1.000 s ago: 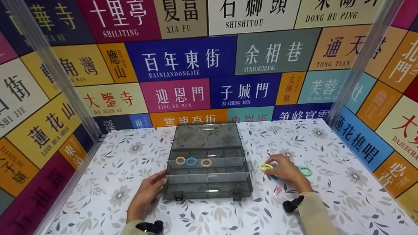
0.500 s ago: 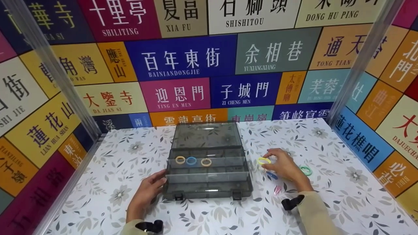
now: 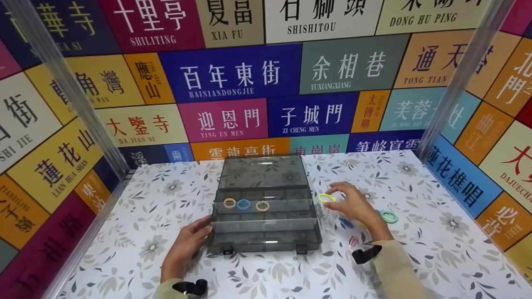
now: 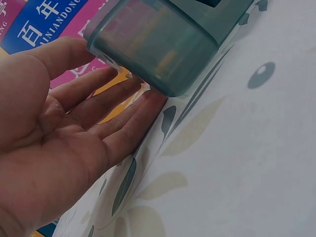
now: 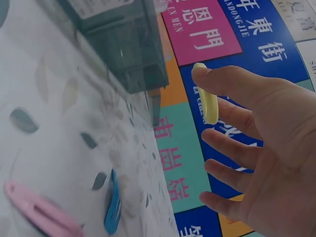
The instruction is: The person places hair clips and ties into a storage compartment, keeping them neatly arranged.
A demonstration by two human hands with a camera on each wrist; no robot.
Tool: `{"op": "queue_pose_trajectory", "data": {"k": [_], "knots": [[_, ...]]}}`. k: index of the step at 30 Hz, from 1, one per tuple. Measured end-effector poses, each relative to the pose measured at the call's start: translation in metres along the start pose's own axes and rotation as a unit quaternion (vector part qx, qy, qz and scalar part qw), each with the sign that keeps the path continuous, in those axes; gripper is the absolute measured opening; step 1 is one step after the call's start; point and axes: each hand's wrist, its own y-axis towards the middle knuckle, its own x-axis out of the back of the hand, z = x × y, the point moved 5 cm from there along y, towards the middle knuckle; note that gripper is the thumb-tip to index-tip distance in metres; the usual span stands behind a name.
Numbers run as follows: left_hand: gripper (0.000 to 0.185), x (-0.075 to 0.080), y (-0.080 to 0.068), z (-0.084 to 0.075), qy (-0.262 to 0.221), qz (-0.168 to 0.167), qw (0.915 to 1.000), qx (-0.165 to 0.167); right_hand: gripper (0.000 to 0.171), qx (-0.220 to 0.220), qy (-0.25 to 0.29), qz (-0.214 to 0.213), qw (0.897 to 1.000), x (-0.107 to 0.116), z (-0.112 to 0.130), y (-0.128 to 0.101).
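Floral tabletop (image 3: 124,232), slim yellow ring (image 5: 210,106)

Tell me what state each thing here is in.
Box, open
Lid, tipped back
Yellow ring, held above table
Right hand, pinching yellow ring
Left hand, touching box
Blue ring, inside box
Tan rings, inside box
Green ring, on table
Blue clip, on table
Pink clip, on table

glossy, smoky plastic box (image 3: 264,248); smooth yellow ring (image 5: 210,107).

SHILITING (image 3: 153,40), SHISHITOU (image 3: 311,28), BAINIANDONGJIE (image 3: 221,92), on wall panels (image 3: 232,72)
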Motion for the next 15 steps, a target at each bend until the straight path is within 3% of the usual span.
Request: {"op": "queue_pose_trajectory", "data": {"k": [15], "knots": [[0.046, -0.002, -0.001, -0.002, -0.002, -0.004, 1.0, -0.005, 0.03, 0.04, 0.019, 0.044, 0.998, -0.011, 0.06, 0.036]]}}
